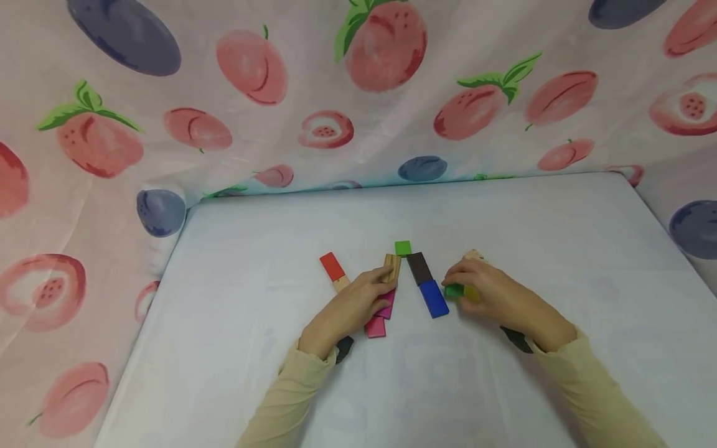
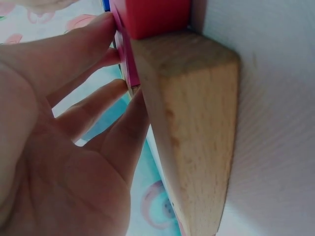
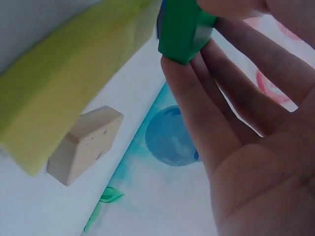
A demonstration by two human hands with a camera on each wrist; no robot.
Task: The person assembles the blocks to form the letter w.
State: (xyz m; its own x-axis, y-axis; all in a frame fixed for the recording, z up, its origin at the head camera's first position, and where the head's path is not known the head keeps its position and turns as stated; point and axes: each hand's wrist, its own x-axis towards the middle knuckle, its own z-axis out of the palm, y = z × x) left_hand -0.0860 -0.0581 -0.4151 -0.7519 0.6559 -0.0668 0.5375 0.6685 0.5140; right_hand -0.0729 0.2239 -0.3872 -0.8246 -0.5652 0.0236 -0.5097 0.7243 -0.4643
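Observation:
My left hand reaches over the blocks in the middle of the table, its extended fingers touching a magenta block and a tan wooden block. In the left wrist view another wooden block fills the foreground beside a red-looking block. The fingers and thumb of my right hand pinch a small green block. Close by that hand are a yellow block and a pale wooden block. A blue block lies between the hands, end to end with a dark brown one.
A light green block lies at the top of the brown block. Farther left lies a red block, and a pink one sits below the magenta block. Behind the white table hangs a fruit-printed cloth.

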